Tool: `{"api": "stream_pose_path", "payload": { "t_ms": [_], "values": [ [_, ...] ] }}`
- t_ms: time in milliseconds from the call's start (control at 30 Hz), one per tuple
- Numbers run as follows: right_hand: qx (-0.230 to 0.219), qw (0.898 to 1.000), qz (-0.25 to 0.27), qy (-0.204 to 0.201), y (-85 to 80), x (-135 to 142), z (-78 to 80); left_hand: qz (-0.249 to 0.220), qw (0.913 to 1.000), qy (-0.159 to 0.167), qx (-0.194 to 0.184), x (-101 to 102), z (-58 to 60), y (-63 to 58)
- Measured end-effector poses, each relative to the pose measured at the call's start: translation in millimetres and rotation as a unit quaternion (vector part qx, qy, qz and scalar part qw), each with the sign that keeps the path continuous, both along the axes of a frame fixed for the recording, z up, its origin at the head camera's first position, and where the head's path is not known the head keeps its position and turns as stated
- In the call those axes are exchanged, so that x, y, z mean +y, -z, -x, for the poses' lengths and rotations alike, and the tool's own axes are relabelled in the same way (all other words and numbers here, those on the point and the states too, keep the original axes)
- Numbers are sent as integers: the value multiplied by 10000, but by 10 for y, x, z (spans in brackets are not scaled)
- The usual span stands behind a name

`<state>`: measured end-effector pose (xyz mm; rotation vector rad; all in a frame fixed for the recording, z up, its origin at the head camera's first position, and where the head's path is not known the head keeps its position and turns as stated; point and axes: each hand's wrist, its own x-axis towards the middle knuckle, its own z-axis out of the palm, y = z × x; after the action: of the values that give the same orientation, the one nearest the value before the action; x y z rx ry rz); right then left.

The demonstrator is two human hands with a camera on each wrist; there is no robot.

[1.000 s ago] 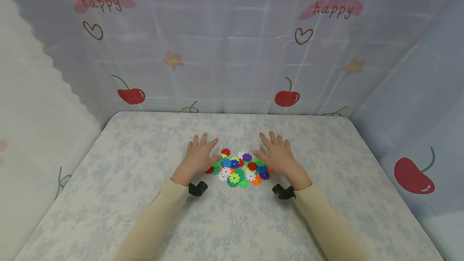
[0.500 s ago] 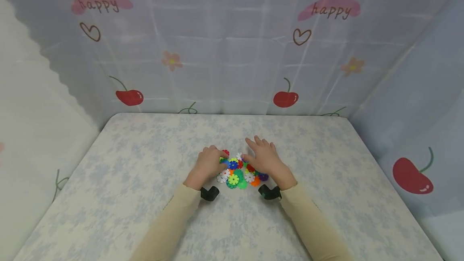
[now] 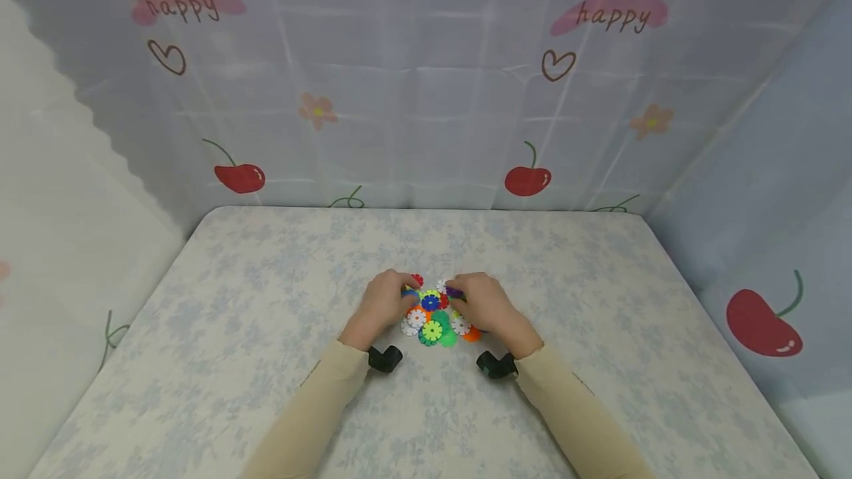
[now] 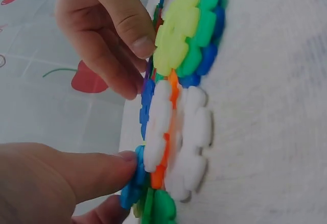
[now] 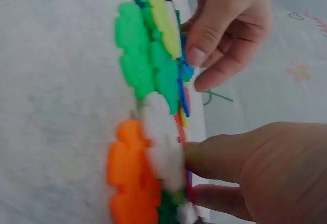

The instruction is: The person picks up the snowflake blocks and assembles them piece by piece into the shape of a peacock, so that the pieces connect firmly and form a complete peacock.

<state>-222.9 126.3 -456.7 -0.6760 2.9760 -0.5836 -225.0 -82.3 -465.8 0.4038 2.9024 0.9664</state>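
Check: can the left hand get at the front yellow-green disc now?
Likely yes: the yellow-green disc lies uncovered, with low white discs between. But the left hand appears to pinch a blue disc, probably needing release first.

On the table (image 3: 426,412), a pile of discs (image 3: 436,320) lies well in from the far edge, one overlapping another, with the left hand (image 3: 379,305) at its left side, a disc (image 4: 134,179) in its pinch, and the right hand (image 3: 490,307) at its right, pinching another disc (image 3: 455,293). Nearer the person than the pile, the left wrist camera (image 3: 385,359) and right wrist camera (image 3: 497,365) sit inward of the two sleeves (image 3: 306,405). Behind the table's far edge hangs a curtain (image 3: 413,94), with more cloth (image 3: 765,205) off to the right.
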Motion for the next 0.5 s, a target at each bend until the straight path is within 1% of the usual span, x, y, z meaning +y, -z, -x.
{"api": "stream_pose_path", "payload": {
  "t_ms": [133, 200, 267, 367, 500],
  "values": [
    [273, 9995, 146, -117, 41, -28, -30, -256, 9995, -154, -73, -23, -1, 39],
    [335, 9992, 222, -76, 49, -41, -43, -353, 9991, -222, -92, -26, 4, 52],
    [344, 9990, 275, 16, 49, -48, -52, -465, 9985, -252, -113, -24, 13, 55],
    [320, 9989, 291, 177, 48, -49, -53, -616, 9977, -215, -160, -24, 28, 46],
    [246, 9989, 304, 263, 46, -41, -44, -676, 9973, -174, -247, -44, 37, 23]
  ]
}}
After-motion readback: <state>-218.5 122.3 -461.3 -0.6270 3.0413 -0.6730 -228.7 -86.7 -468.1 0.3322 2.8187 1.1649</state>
